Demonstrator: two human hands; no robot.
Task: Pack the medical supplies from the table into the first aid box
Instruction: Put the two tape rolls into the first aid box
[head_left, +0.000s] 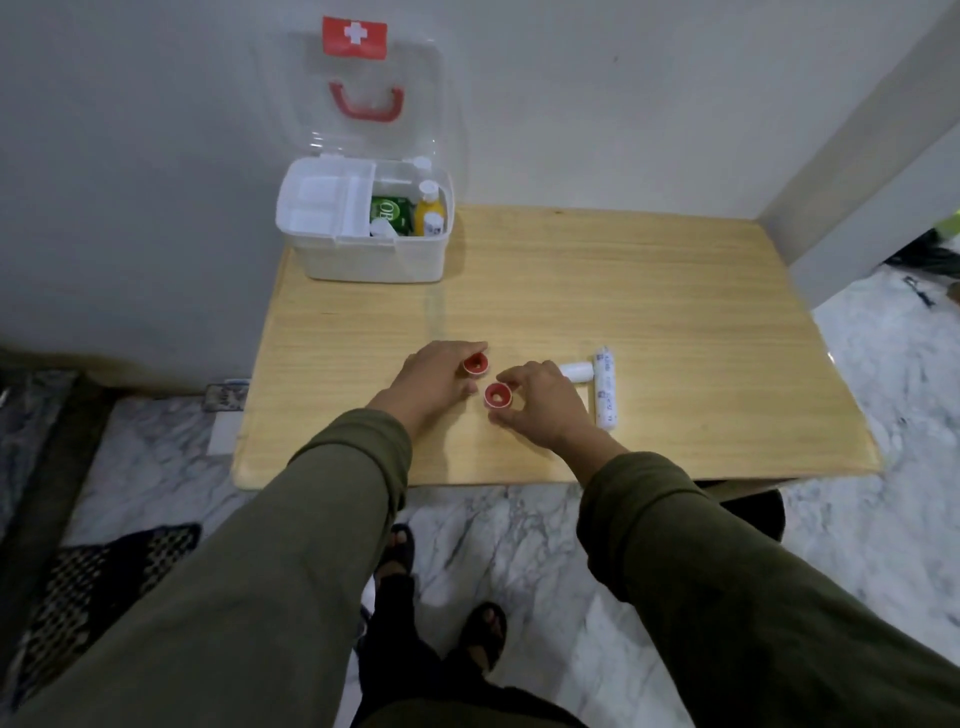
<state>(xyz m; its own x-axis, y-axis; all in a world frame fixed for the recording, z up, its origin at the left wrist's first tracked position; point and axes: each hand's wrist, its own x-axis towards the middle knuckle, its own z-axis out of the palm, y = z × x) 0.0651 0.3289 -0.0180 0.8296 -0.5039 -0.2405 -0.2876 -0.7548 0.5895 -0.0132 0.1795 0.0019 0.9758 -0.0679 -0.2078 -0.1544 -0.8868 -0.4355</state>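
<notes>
While each hand grips red tape roll (497, 396), bandage roll (604, 387) lies beside right hand (540, 405).

White cross on red label (355, 35) of open box lid; green packet (388, 212) lettered "OB", partly hidden

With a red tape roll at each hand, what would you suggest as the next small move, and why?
Probably lift both rolls and carry them to the first aid box. The left hand grips one red tape roll, the right hand pinches the other roll, and the box stands open at the table's far left corner.
</notes>
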